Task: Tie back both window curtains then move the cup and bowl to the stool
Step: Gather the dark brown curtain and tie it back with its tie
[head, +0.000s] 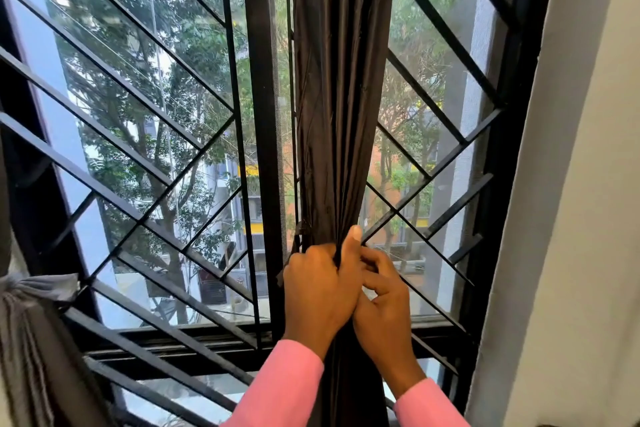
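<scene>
A dark brown curtain [341, 97] hangs gathered into a narrow bundle in front of the window's middle frame. My left hand [320, 291] is wrapped around the bundle at sill height, thumb pointing up. My right hand [382, 302] is pressed against the bundle's right side, fingers curled near the left thumb, pinching at the fabric or a tie that I cannot make out. A second, grey curtain [33, 350] hangs at the lower left, cinched by a grey tie [45, 288] knotted to the grille. Cup, bowl and stool are out of view.
A black metal grille [156, 135] with diagonal bars covers the window, with trees and buildings outside. The black window frame [502, 184] meets a white wall [581, 218] on the right. The dark sill [194, 340] runs below the hands.
</scene>
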